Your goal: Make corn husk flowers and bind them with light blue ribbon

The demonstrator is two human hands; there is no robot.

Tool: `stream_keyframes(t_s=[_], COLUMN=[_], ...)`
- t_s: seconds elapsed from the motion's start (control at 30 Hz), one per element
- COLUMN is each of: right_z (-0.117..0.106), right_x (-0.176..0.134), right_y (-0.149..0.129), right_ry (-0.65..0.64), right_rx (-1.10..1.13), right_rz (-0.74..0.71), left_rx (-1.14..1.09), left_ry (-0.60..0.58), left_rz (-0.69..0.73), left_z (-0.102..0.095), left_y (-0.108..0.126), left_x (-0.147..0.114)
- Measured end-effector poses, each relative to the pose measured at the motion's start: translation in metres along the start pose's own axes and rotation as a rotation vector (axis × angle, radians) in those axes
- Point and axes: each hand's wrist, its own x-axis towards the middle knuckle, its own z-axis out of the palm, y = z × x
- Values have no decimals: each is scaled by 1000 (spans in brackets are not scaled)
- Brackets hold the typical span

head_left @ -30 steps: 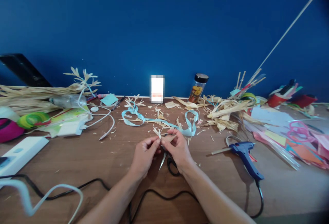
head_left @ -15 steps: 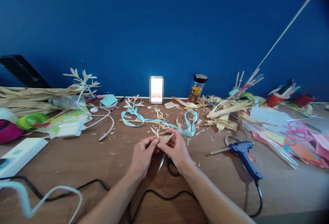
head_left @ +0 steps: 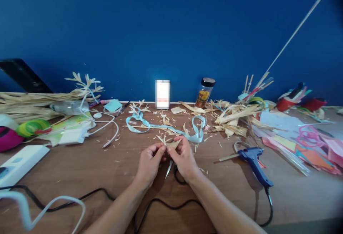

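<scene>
At the middle of the table my left hand (head_left: 150, 161) is closed, thumb and fingers pinching the base of a small husk flower (head_left: 163, 140) with thin pale petals. Close against it, my right hand (head_left: 187, 158) pinches a wider piece of dried husk (head_left: 174, 144) that tapers to a point. The two pieces meet between my fingertips; whether they are joined I cannot tell. A pair of scissors (head_left: 168, 170) with black handles lies below my hands, partly covered by the right one. Light blue ribbon (head_left: 160, 126) curls just beyond them among husk scraps.
To the right lies a blue hot glue gun (head_left: 253, 160) with its black cord. A jar (head_left: 205, 92), bundled dried husks (head_left: 233, 119) and a bright phone-like screen (head_left: 162, 94) stand along the wall. A white power strip (head_left: 25, 162) and cables occupy the left.
My right thumb has shifted slightly along the wider husk piece, which now shows less of its surface. The left hand keeps its pinch almost unmoved.
</scene>
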Motion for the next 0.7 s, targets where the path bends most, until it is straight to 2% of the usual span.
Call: stream_keyframes(t_s=[0.2, 0.53, 0.7], right_z=[-2, 1, 2], right_x=[1, 1, 2], right_y=[-3, 2, -5], right_ry=[-33, 7, -11], right_rx=[46, -37, 35], right_rz=[39, -58, 25], left_rx=[0, -8, -33], left_ry=[0, 46, 43], left_rz=[-1, 9, 46], left_z=[0, 2, 0], left_y=[1, 1, -1], left_x=[1, 0, 1])
